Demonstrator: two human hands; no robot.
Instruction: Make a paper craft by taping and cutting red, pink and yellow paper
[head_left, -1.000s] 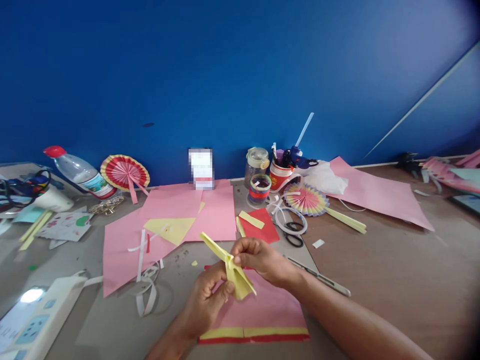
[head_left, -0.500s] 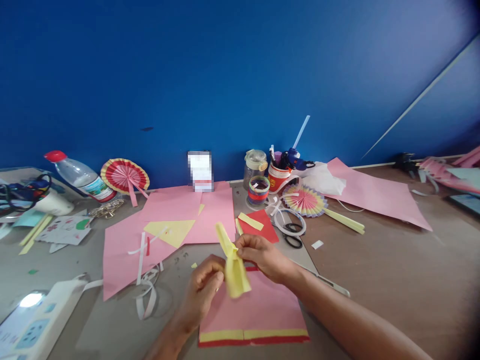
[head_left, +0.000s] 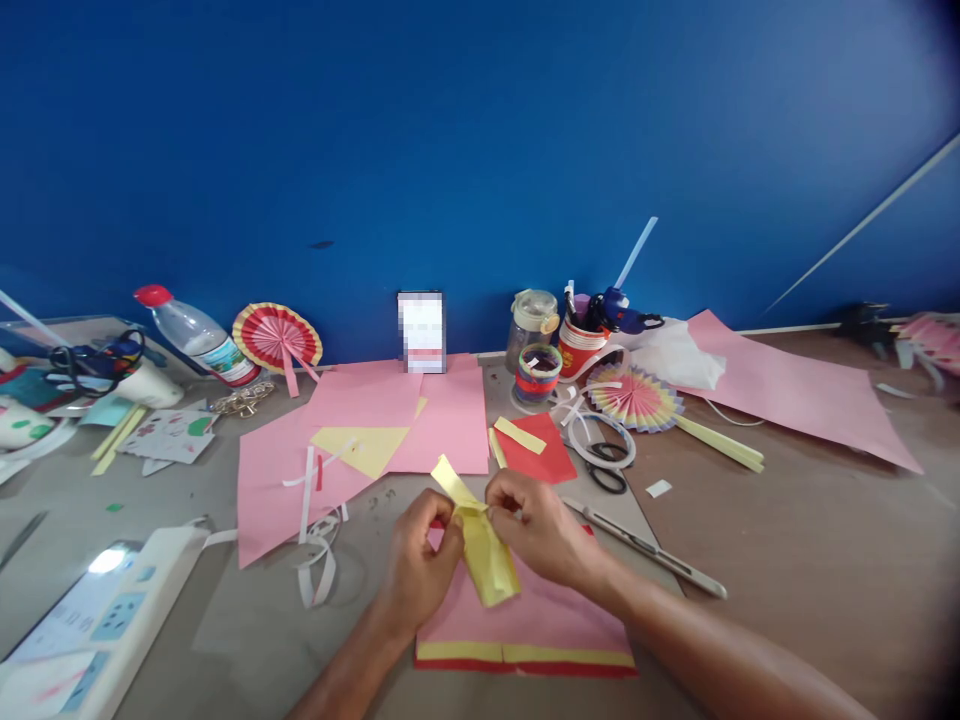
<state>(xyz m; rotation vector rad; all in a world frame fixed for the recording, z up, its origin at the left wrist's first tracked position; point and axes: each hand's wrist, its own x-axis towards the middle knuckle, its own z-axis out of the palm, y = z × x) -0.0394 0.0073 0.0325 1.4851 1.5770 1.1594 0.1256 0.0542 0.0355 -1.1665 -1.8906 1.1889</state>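
A folded piece of yellow paper (head_left: pixel 491 565) is pinched at its narrow middle by both hands. My left hand (head_left: pixel 427 555) is closed on its left side, thumb against the fingers. From the right, my right hand (head_left: pixel 536 525) grips the same fold, its fingers curled. One narrow yellow end sticks up and to the left; the wider part hangs down toward me. Beneath it lies a pink sheet (head_left: pixel 540 625) with yellow and red strips along its near edge. My hands partly cover that sheet.
Behind my hands lie a red paper piece (head_left: pixel 551 455), scissors (head_left: pixel 606 480) and a tape ring (head_left: pixel 577 435). A cutter knife (head_left: pixel 652 550) rests at right. Pleated paper fans (head_left: pixel 637 398) and pink sheets (head_left: pixel 450 430) lie farther back. A power strip (head_left: pixel 142 600) stands at left.
My left hand has come up against the yellow paper and now pinches it beside my right hand. The whole view has shifted, so the table things appear farther right.
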